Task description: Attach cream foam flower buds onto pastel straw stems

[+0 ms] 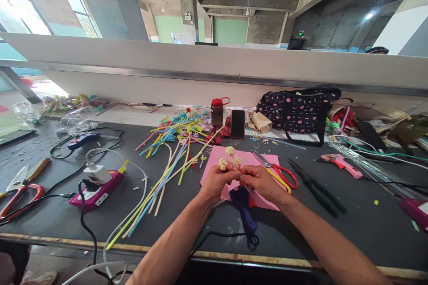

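Note:
My left hand (219, 182) and my right hand (260, 181) meet over a pink sheet (264, 158), with fingers pinched together. Between them they hold a small bunch of cream fuzzy flowers (229, 151), apparently made from pipe cleaners; the stems are mostly hidden by the fingers. Just below my hands lies a dark blue glue gun (247, 218), its nozzle end partly covered. To the right, scissors (284, 175) with red and yellow handles rest partly on the sheet. Long-nosed pliers (316, 187) with dark handles lie beyond them.
Loose pipe cleaners (163, 178) and a colourful heap (190, 127) lie left of the sheet. At the back stand a red-capped bottle (217, 113), a phone (237, 124) and a patterned bag (297, 113). A pink glue gun (344, 165) is right; a corded magenta power strip (96, 191) is left.

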The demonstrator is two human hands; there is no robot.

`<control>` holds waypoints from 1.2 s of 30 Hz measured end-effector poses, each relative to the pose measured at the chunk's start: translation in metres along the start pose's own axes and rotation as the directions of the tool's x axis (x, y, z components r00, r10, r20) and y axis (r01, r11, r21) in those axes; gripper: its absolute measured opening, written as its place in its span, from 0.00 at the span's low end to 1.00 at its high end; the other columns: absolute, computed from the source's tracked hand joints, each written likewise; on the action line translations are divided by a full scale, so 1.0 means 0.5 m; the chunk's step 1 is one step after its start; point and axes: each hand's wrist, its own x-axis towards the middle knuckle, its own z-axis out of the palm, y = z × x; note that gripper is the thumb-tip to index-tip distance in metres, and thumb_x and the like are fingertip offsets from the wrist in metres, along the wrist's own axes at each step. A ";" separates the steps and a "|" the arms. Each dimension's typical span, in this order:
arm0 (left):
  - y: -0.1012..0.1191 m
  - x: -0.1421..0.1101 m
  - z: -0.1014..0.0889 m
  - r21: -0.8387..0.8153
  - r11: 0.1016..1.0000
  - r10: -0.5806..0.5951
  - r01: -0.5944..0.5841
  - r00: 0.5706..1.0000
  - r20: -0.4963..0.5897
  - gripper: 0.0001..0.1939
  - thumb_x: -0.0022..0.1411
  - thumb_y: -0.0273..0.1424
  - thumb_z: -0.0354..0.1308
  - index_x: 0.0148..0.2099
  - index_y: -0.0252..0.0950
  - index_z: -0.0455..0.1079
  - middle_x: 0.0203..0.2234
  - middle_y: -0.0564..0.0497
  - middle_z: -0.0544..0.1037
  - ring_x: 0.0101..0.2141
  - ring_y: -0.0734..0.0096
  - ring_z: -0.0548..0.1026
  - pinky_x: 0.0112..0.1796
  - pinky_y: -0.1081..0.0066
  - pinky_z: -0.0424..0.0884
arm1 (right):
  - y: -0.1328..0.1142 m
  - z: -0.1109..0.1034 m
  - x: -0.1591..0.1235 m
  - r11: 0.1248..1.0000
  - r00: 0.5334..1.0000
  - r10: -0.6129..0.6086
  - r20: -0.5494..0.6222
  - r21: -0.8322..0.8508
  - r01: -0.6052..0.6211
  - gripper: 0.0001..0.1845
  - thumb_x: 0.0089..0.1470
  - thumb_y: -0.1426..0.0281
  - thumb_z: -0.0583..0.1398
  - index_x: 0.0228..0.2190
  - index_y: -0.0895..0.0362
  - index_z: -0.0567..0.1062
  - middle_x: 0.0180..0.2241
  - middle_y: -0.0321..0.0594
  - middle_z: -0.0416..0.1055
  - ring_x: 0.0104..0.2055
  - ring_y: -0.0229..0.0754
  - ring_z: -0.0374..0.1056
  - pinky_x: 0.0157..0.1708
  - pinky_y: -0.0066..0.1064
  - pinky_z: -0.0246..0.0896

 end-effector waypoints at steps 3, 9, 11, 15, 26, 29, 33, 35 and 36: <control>0.000 -0.001 0.001 0.018 0.998 0.053 -0.053 0.999 0.006 0.09 0.39 0.28 0.66 0.22 0.33 0.68 0.18 0.55 0.70 0.20 0.79 0.63 0.22 0.75 0.57 | -0.002 0.003 0.002 0.987 0.996 -0.084 -0.036 -0.138 0.078 0.15 0.51 0.60 0.57 0.23 0.58 0.70 0.20 0.32 0.58 0.23 0.32 0.52 0.23 0.25 0.47; -0.003 0.000 0.003 0.056 0.994 0.092 -0.090 0.996 -0.020 0.08 0.40 0.28 0.66 0.21 0.33 0.69 0.17 0.55 0.68 0.21 0.78 0.62 0.23 0.75 0.57 | 0.010 0.001 0.010 0.942 0.981 -0.167 -0.094 -0.307 0.131 0.17 0.52 0.59 0.56 0.22 0.58 0.72 0.19 0.32 0.60 0.23 0.33 0.54 0.23 0.25 0.48; -0.004 0.000 0.004 0.010 0.998 0.060 -0.060 0.998 -0.026 0.09 0.40 0.29 0.66 0.21 0.33 0.69 0.17 0.55 0.68 0.20 0.79 0.61 0.23 0.75 0.56 | 0.010 0.004 0.009 0.936 0.975 -0.197 -0.100 -0.315 0.156 0.15 0.52 0.60 0.56 0.23 0.58 0.72 0.19 0.32 0.61 0.23 0.34 0.55 0.23 0.25 0.50; -0.008 0.001 0.004 -0.053 0.998 0.013 -0.015 1.000 -0.024 0.09 0.40 0.29 0.66 0.21 0.33 0.68 0.17 0.56 0.68 0.20 0.80 0.61 0.23 0.75 0.55 | 0.006 0.015 0.006 0.939 0.966 -0.219 -0.135 -0.299 0.171 0.12 0.52 0.63 0.56 0.25 0.58 0.72 0.22 0.34 0.64 0.26 0.35 0.57 0.27 0.25 0.53; 0.029 -0.002 -0.019 -0.052 0.998 0.046 -0.043 0.997 0.067 0.19 0.44 0.32 0.65 0.41 0.38 0.71 0.33 0.50 0.75 0.31 0.73 0.70 0.30 0.75 0.63 | 0.007 -0.013 0.008 0.974 0.994 -0.093 -0.051 -0.213 0.080 0.12 0.53 0.64 0.55 0.25 0.58 0.70 0.22 0.32 0.61 0.22 0.32 0.53 0.21 0.24 0.47; 0.038 0.003 -0.030 -0.041 0.998 0.050 -0.050 0.999 0.009 0.16 0.44 0.32 0.65 0.38 0.37 0.73 0.31 0.51 0.75 0.29 0.75 0.70 0.30 0.76 0.63 | 0.010 -0.025 0.008 0.967 0.998 -0.063 -0.016 -0.250 0.057 0.13 0.52 0.63 0.55 0.23 0.59 0.70 0.20 0.31 0.59 0.22 0.32 0.53 0.21 0.24 0.46; 0.035 0.007 -0.029 0.111 0.990 0.093 -0.089 0.995 -0.025 0.12 0.43 0.32 0.65 0.33 0.33 0.74 0.24 0.52 0.74 0.23 0.79 0.66 0.25 0.77 0.59 | 0.018 -0.028 0.007 0.944 0.999 -0.052 0.006 -0.327 0.051 0.14 0.53 0.62 0.55 0.23 0.59 0.70 0.20 0.31 0.60 0.22 0.32 0.53 0.22 0.24 0.46; 0.032 0.008 -0.027 0.147 0.983 0.117 -0.112 0.993 -0.027 0.11 0.43 0.32 0.65 0.31 0.33 0.74 0.21 0.53 0.73 0.20 0.81 0.63 0.23 0.77 0.57 | 0.017 -0.027 0.007 0.924 0.998 -0.060 0.020 -0.377 0.063 0.14 0.53 0.63 0.55 0.23 0.60 0.71 0.21 0.32 0.62 0.23 0.32 0.55 0.22 0.24 0.47; 0.030 0.008 -0.027 0.151 0.981 0.127 -0.121 0.992 -0.029 0.10 0.43 0.32 0.65 0.30 0.33 0.73 0.20 0.54 0.73 0.19 0.81 0.62 0.22 0.77 0.56 | 0.015 -0.027 0.006 0.916 0.997 -0.067 0.027 -0.395 0.072 0.14 0.53 0.64 0.55 0.23 0.60 0.71 0.22 0.32 0.63 0.24 0.32 0.56 0.23 0.24 0.48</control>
